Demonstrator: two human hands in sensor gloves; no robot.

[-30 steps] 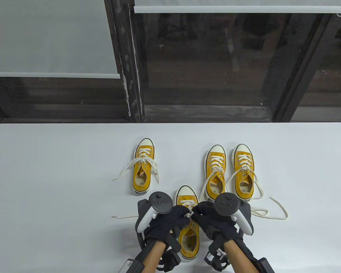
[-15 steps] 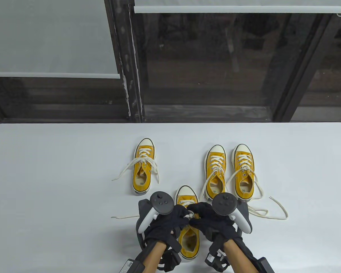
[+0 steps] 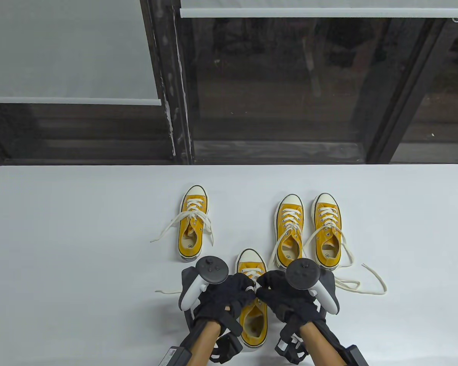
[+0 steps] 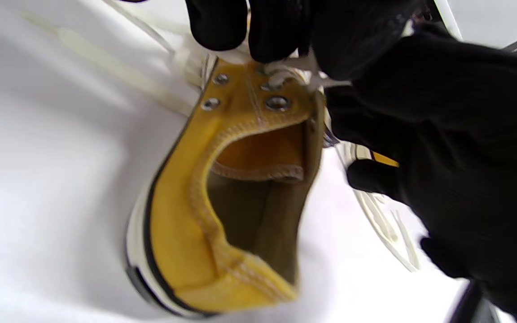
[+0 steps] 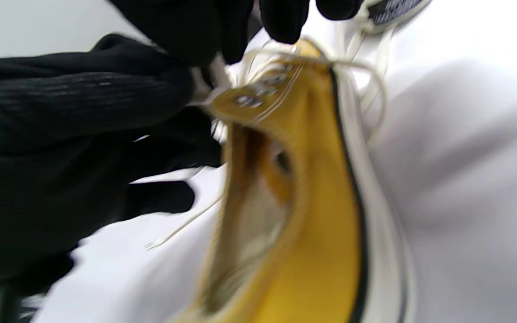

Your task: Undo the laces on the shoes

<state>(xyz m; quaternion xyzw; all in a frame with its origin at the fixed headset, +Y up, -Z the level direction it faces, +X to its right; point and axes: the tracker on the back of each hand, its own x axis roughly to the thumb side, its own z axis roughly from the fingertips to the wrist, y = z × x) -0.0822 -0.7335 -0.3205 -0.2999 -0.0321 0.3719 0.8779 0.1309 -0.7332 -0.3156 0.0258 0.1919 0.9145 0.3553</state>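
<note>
A yellow canvas shoe (image 3: 253, 318) with a white toe cap lies near the table's front edge, toe pointing away. My left hand (image 3: 233, 291) and right hand (image 3: 276, 289) meet over its upper eyelets, each pinching the white lace (image 3: 253, 286) where they touch. In the left wrist view the left fingertips (image 4: 267, 40) press the lace (image 4: 285, 74) at the top eyelets, above the shoe (image 4: 204, 215) opening. In the right wrist view the right fingertips (image 5: 285, 22) hold lace strands (image 5: 285, 56) above the shoe (image 5: 312, 215). One lace end (image 3: 168, 292) trails left on the table.
Three more yellow shoes stand farther back: one (image 3: 192, 223) at the left, a pair (image 3: 290, 230) (image 3: 328, 232) at the right, all with loose laces spread on the white table (image 3: 80, 228). A long lace (image 3: 366, 284) curls at the right. Dark windows lie beyond the far edge.
The left hand has shifted slightly left and toward me, and the trailing lace end on the left has moved a little right. Both hands stay on the lace over the near shoe.
</note>
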